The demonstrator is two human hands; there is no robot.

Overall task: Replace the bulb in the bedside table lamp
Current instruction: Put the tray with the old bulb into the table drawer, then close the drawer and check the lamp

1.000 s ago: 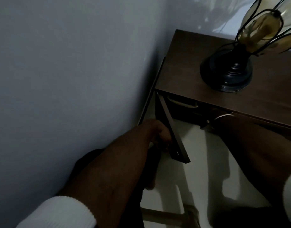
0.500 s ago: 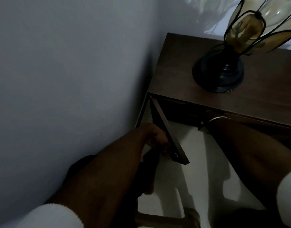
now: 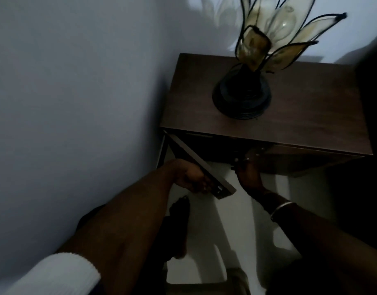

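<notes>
The lamp [image 3: 241, 96] stands on the dark wooden bedside table [image 3: 311, 111], with a black round base and a petal-shaped glass shade [image 3: 252, 44]. A clear bulb [image 3: 286, 23] shows between the petals. Below the tabletop, my left hand [image 3: 192, 177] grips the left cabinet door [image 3: 189, 155], which is swung open towards me. My right hand [image 3: 248, 174], a bangle on its wrist, has its fingers curled at the edge of the right cabinet door [image 3: 306, 159], beside a small knob. In the dim light I cannot tell if anything lies in that palm.
A plain wall [image 3: 76, 103] runs close along the left of the table. The pale floor [image 3: 236, 241] lies below the cabinet, with my foot [image 3: 180, 231] on it. A dark shape [image 3: 372, 81] borders the table's right side.
My right forearm, which reached into the cabinet, has drawn back, and the hand now shows at the right door's edge. The view has tilted up, showing more of the lamp. My left hand still holds its door.
</notes>
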